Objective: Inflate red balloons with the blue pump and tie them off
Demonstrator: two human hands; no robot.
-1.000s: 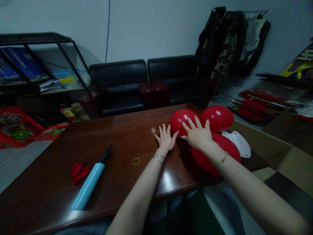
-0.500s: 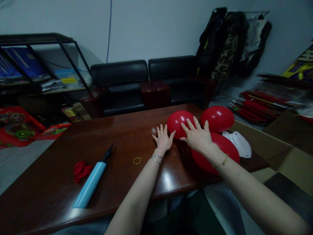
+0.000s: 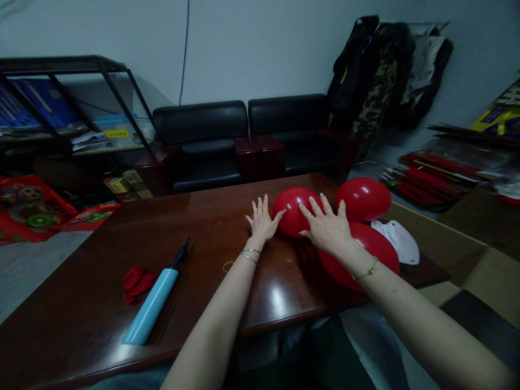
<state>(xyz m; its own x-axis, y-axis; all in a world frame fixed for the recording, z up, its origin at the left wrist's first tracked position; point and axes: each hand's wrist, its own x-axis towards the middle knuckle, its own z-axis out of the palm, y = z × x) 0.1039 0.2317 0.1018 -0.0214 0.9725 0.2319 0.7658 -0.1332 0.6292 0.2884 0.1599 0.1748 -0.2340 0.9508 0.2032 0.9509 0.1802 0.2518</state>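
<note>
On the counter's (image 3: 195, 222) right half, we find a red balloon (image 3: 292, 211) between our left hand (image 3: 262, 222) and right hand (image 3: 330, 232), both with fingers spread wide. We judge it light, taut, slippery and easily burst, best cupped gently by its sides. Beside the counter we note a cardboard box (image 3: 491, 271), contents unclear.

One head-worn camera looks forward and down, arms near.

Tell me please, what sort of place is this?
Probably an office also used for storage: black sofas, a shelf with blue binders, and a pile of flat goods.
</note>
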